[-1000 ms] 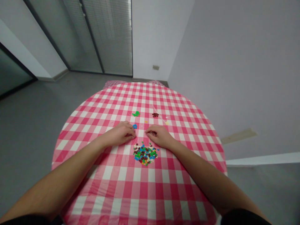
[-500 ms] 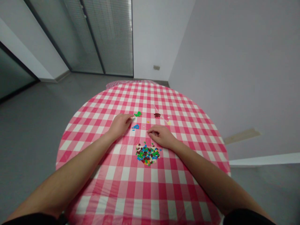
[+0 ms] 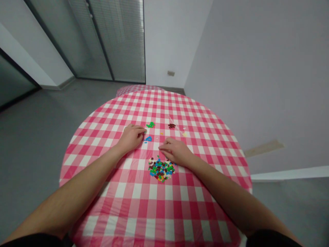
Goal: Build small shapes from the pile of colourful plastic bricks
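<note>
My left hand (image 3: 133,138) rests left of the small groups, thumb and fingers pinched. A small greenish piece (image 3: 145,131) shows at its fingertips. Just beyond them lies a cluster of green toy bricks (image 3: 150,125), and nearer to me a cluster of blue bricks (image 3: 148,139). My right hand (image 3: 177,151) hovers at the far edge of a mixed pile of tiny bricks (image 3: 161,169), in green, blue, white, yellow and dark brown. Its fingers are drawn together, pointing left; whether anything is between them is too small to make out.
A cluster of dark brown bricks (image 3: 171,126) lies beyond my right hand, with pale yellow bricks (image 3: 184,134) to its right. One orange-yellow brick (image 3: 161,133) sits between the groups. A red-and-white checked cloth (image 3: 164,219) covers the round table. Walls stand beyond.
My right hand has shifted slightly left and toward the pile, its fingers closing up. My left fingertips have dropped slightly, close to the green cluster. The view has moved a little.
</note>
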Demonstrator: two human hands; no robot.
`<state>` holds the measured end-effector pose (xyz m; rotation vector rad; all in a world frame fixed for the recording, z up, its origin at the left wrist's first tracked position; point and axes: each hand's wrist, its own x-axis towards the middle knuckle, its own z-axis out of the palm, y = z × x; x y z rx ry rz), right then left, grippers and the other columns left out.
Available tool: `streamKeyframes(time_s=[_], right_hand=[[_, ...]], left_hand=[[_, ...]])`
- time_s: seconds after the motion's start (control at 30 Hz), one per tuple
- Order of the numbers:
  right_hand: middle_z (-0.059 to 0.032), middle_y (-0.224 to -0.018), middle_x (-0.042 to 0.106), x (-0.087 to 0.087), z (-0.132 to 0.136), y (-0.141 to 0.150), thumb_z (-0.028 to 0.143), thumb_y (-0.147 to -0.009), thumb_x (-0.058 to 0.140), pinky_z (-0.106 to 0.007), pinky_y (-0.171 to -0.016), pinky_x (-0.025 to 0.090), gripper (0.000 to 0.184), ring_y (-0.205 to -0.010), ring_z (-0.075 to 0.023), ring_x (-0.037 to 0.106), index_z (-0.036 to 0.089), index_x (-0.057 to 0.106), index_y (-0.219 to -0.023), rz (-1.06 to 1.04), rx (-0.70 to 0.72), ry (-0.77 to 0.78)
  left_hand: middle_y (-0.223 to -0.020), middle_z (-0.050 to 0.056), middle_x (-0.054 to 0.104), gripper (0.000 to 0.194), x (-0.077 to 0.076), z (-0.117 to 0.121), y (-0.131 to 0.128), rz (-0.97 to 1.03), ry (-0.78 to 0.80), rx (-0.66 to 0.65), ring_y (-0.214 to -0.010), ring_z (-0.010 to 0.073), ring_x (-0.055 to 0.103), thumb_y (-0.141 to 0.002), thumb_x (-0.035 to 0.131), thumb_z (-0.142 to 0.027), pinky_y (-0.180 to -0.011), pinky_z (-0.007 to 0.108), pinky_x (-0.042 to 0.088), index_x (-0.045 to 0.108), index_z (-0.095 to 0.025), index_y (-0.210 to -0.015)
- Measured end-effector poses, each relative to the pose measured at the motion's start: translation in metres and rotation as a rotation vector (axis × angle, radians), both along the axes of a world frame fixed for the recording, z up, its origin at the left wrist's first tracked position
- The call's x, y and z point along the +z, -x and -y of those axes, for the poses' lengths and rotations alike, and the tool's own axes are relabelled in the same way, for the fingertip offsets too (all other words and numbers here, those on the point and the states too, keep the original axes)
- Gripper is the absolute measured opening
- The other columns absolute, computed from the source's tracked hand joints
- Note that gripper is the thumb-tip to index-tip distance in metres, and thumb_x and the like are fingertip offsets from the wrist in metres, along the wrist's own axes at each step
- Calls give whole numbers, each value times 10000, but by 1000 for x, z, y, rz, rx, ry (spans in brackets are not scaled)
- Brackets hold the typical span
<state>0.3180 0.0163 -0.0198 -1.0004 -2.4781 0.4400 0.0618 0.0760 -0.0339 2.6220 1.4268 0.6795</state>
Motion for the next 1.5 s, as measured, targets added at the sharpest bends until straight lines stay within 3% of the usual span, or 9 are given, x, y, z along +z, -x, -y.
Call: streamKeyframes(time_s=[0.1,0.23,0.4,0.5,0.77,0.93,1.1,1.27,1.5], right_hand=[[-69,-932,639,0,5,2,297,-947,581,-240,-612,377,216,-755,-143,573,232,747,-1070,116,39,-39],[-51,-909,630,-1,7,3,291,-945,592,-236,-589,331,201,-742,-132,553,260,756,-1057,144,86,-20],[-43,-944,621,-3,6,1,290,-946,592,-240,-592,332,219,-744,-129,550,295,745,-1103,145,118,10],[-43,-962,625,-3,6,1,285,-942,596,-242,-597,344,222,-756,-133,562,297,744,-1106,162,128,28],[-71,-991,655,7,6,5,232,-942,569,-254,-697,435,180,-854,-162,618,190,720,-1031,149,137,90],[-69,-925,675,7,4,6,200,-882,629,-277,-772,469,83,-895,-185,623,164,688,-927,43,109,130],[-66,-869,665,7,3,6,166,-843,663,-277,-741,467,20,-819,-179,611,160,666,-861,-14,59,138],[-65,-845,665,1,-1,5,113,-849,643,-264,-705,454,62,-768,-162,600,148,676,-888,-44,-23,104],[-84,-926,678,1,-3,1,110,-901,569,-279,-740,461,167,-866,-180,617,168,719,-947,75,-44,32]], left_hand=[[-1134,71,722,334,-1,0,-1,-21,2,1,-1007,265,632,-858,464,-170,-902,447,428,745,-201,-1036],[-1154,76,705,353,0,1,-1,-6,12,20,-1037,270,604,-842,484,-180,-915,446,418,726,-206,-1097],[-1017,65,732,282,1,2,1,50,28,90,-942,266,601,-807,509,-185,-887,448,421,753,-196,-948],[-947,54,744,268,1,2,2,39,29,66,-894,256,603,-807,506,-185,-876,446,420,763,-201,-879],[-1085,67,725,310,1,2,-2,-33,26,9,-988,268,603,-825,489,-175,-902,452,406,756,-207,-979],[-1203,59,685,310,1,2,-3,-80,37,11,-1070,272,584,-850,465,-188,-935,446,392,722,-216,-1020],[-1274,55,659,332,3,2,-4,-98,37,21,-1117,279,572,-861,441,-189,-948,442,387,697,-218,-1069],[-1322,59,635,339,6,3,-6,-88,42,10,-1081,284,591,-859,436,-174,-925,458,387,681,-237,-1084],[-1308,57,643,315,3,4,-5,-5,64,21,-1096,300,567,-864,461,-193,-947,492,381,698,-250,-1065]])
